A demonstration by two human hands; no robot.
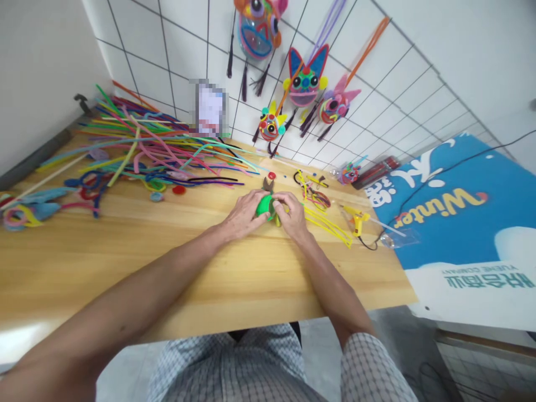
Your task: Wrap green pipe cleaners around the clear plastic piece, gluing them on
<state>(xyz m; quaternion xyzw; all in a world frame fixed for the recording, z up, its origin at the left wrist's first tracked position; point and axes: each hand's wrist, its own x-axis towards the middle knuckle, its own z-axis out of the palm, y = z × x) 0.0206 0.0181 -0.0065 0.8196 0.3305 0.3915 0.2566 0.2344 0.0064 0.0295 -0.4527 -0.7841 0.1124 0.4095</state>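
Observation:
Both my hands meet over the middle of the wooden table. My left hand is closed around the left side of a bright green rounded piece, its exact kind unclear at this size. The fingers of my right hand are bent against the right side of the same piece and pinch its edge. Just beyond my fingertips the dark jaws of a pair of pliers stick out; its middle is hidden by my hands and the green piece. Yellow pipe cleaners lie to the right of my right hand.
A heap of coloured pipe cleaners covers the back left. A yellow glue gun with a cord lies at the right. Decorated hanging ornaments hang on the grid wall, and a blurred screen stands at the back.

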